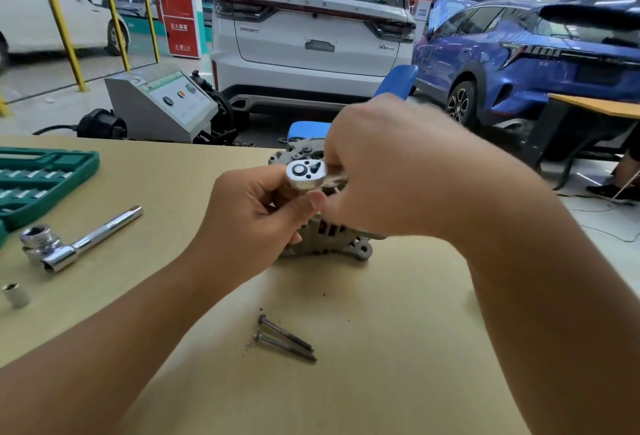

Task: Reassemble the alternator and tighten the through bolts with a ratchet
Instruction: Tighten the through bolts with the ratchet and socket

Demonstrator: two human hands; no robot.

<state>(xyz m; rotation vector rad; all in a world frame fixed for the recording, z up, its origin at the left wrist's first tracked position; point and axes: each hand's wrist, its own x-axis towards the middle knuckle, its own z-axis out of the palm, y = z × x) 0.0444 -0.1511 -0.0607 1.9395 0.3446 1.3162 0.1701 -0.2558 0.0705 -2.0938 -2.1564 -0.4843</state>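
While both hands' fingers (313,199) grip it, ratchet (306,173) sits above alternator (332,239).

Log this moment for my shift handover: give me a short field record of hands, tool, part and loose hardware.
left hand: pinches the ratchet head
right hand: grips the ratchet's handle end
ratchet: held over the alternator, head facing up
alternator: on the bench, mostly hidden behind the hands
through bolts: two, lying loose side by side on the bench, nearer the camera
extension bar: left of the hands, beside a large socket
small socket: apart, at the left edge
socket case: green, open, far left
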